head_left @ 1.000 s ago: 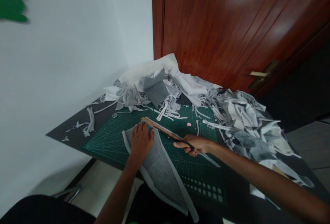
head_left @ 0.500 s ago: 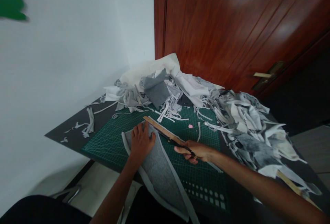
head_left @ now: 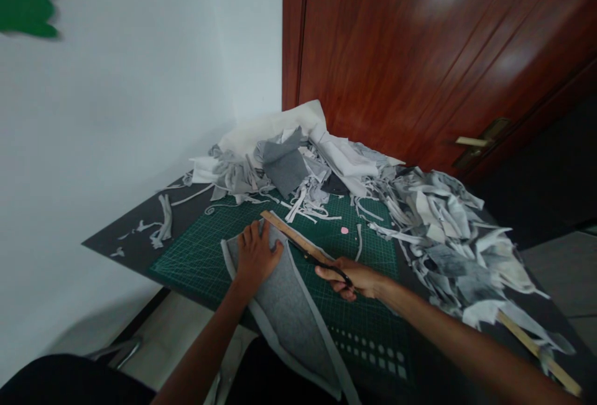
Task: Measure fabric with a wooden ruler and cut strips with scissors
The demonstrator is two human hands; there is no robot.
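My left hand (head_left: 258, 257) lies with its fingers spread, pressing a grey felt-like fabric piece (head_left: 291, 318) onto the green cutting mat (head_left: 198, 256). The piece has paler edges, and its lower end hangs toward my lap. In my right hand (head_left: 353, 276) is a pair of scissors with black handles (head_left: 344, 273), fingers wrapped round the handles and blades pointing up and left. A wooden ruler (head_left: 290, 231) runs along the blades, close to the fabric's right edge; whether my right fingers also touch it, I cannot tell.
A heap of grey and white fabric scraps (head_left: 443, 212) covers the table's right side, and more cloth (head_left: 282, 165) is piled at the back. Another wooden strip (head_left: 536, 349) lies at the right edge. A small pink piece (head_left: 344, 230) rests on the mat. A wall and a wooden door (head_left: 396, 50) stand behind.
The view has shifted slightly. Both hands, the scissors, the ruler and the fabric stay in nearly the same places on the mat.
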